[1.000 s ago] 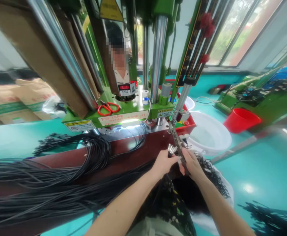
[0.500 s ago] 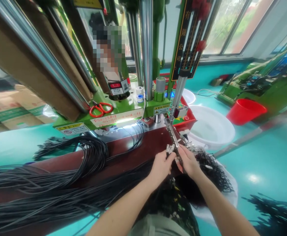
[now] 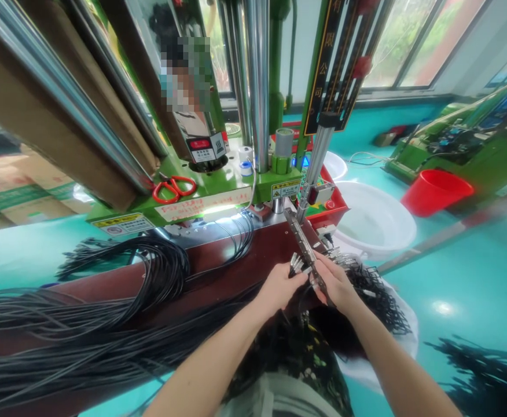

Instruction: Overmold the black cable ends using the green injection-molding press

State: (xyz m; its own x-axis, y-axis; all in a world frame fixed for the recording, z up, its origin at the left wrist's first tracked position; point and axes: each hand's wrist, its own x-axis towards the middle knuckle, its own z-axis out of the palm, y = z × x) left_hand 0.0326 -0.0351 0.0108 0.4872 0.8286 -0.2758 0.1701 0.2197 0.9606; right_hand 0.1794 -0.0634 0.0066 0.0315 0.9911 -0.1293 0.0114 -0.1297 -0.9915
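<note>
My left hand (image 3: 282,284) is closed around a small bunch of cable ends, whose silvery connectors (image 3: 296,263) stick up past the fingers. My right hand (image 3: 335,284) grips a long, narrow metal bar (image 3: 302,242) with notches along it, tilted up toward the machine. The two hands are close together, and the left thumb reaches to the bar's side. Behind them, a dark red bench (image 3: 262,255) carries long black cables (image 3: 106,341). A coiled bundle of black cable (image 3: 166,263) lies further left. The lower fingers of both hands are partly hidden.
A green press machine (image 3: 219,188) rises behind the bench, with red-handled scissors (image 3: 174,189) on its ledge. Right of it are a red control box (image 3: 340,209), a white tub (image 3: 370,223) and a red bucket (image 3: 438,191). Black moulded cable ends (image 3: 379,295) heap beside my right arm.
The metal bar has turned slightly, its far end shifting left and showing its notched face more. My left hand has moved slightly left with the connectors. The view has shifted a little.
</note>
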